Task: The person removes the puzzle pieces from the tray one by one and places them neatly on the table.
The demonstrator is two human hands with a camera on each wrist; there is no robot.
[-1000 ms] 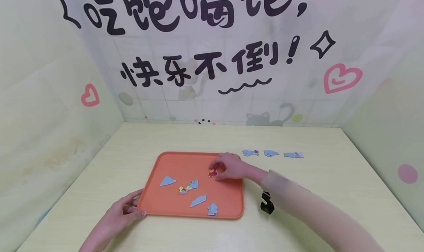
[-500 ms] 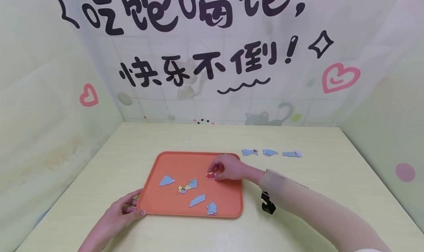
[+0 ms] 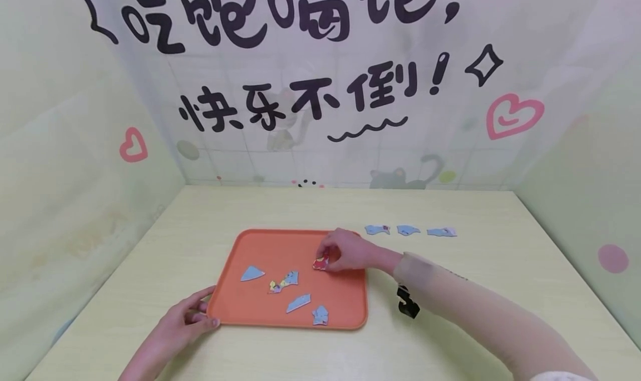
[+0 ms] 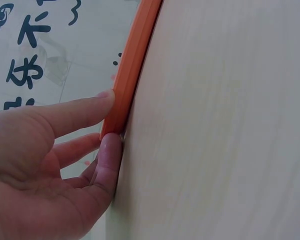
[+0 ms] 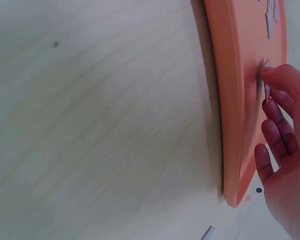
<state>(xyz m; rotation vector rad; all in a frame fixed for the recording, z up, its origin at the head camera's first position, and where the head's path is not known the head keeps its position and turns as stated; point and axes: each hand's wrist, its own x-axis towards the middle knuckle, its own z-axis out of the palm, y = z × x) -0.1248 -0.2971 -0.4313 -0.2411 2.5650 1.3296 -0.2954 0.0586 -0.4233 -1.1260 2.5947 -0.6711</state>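
My right hand (image 3: 346, 252) is over the right half of an orange tray (image 3: 265, 247), pinching a red and yellow puzzle piece (image 3: 320, 264) between thumb and fingers. In the right wrist view that puzzle piece (image 5: 267, 90) appears nearly edge-on, just above the tray surface. My left hand (image 3: 180, 321) holds the tray's near left corner. The left wrist view has the thumb and fingers about the tray rim (image 4: 132, 65). Lying on the tray are a blue triangular piece (image 3: 252, 273), a yellow and blue piece (image 3: 290, 278), a light blue strip (image 3: 299, 302) and a jagged blue piece (image 3: 320, 315).
Three blue puzzle pieces, a left one (image 3: 378, 229), a middle one (image 3: 408, 230) and a right one (image 3: 442, 232), lie in a row on the wooden table (image 3: 450, 208) behind the right arm. A black object (image 3: 408, 303) shows below the right forearm. Printed fabric walls surround the table.
The red piece in my right hand has turned and shifted slightly within the fingers, staying over the same part of the tray. My left hand stays at the tray corner.
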